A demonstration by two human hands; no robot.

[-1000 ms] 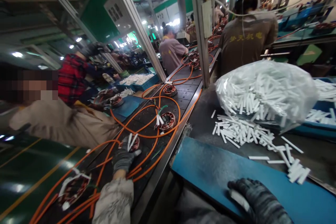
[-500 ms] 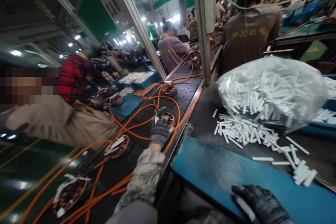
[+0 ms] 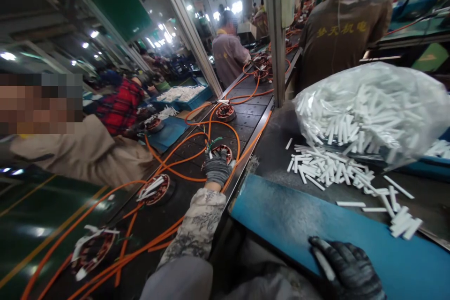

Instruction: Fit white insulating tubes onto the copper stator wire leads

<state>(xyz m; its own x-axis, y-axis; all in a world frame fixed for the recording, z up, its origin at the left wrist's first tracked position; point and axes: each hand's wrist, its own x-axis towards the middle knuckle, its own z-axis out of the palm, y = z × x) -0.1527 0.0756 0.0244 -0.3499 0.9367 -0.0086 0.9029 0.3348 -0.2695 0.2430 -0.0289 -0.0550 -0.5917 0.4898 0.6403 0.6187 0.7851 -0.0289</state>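
Note:
My left hand (image 3: 217, 169), in a grey striped glove, reaches onto the conveyor. Its fingers are closed on the near side of a motor stator (image 3: 225, 151) with copper windings, whose green and white leads rise by the fingertips. On the right, my right hand (image 3: 348, 265), in a dark grey glove, rests on a blue board (image 3: 281, 208) with its fingers stretched out. A pale strip shows along its thumb side; whether this is glove or a white tube I cannot tell. Loose white tubes (image 3: 326, 168) lie beyond the board.
More stators (image 3: 156, 189) sit on the belt among looping orange cords (image 3: 172, 166). A clear bag of white tubes (image 3: 372, 108) stands at the right. A metal post (image 3: 275, 37) rises at the belt's edge. Co-workers (image 3: 342, 28) are nearby, one close on the left (image 3: 87, 154).
My view has shifted slightly. My left hand stays at the same stator, and my right hand remains on the blue board. The co-worker in red plaid has leaned lower, toward the belt.

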